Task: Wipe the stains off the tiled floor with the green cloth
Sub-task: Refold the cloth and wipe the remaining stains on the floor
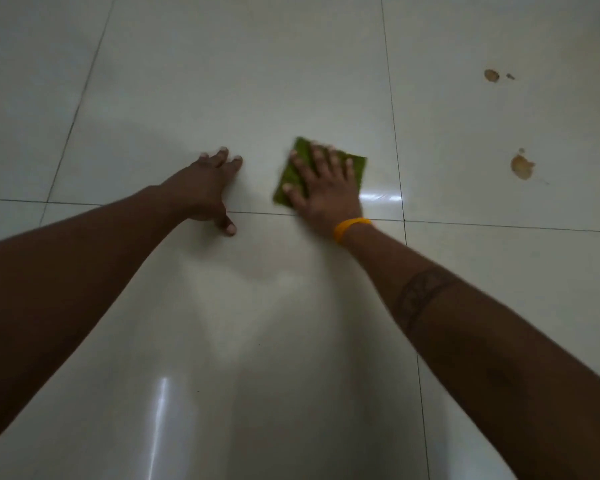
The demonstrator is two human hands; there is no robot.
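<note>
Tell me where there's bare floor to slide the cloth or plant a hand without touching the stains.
Bare tile lies between the left hand and the green cloth under the right hand, and on the near tile between both forearms. The right tile is crowded by the near stain and the far stain.

The cloth (297, 168) is green. The floor (222, 81) is glossy off-white with dark grout lines. The stains (522, 167) are brown; the wristband (350, 227) is orange.

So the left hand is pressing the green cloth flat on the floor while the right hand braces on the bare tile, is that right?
The hands are swapped. The head view shows the right hand pressing the green cloth flat, while the left hand braces on the bare tile.
</note>
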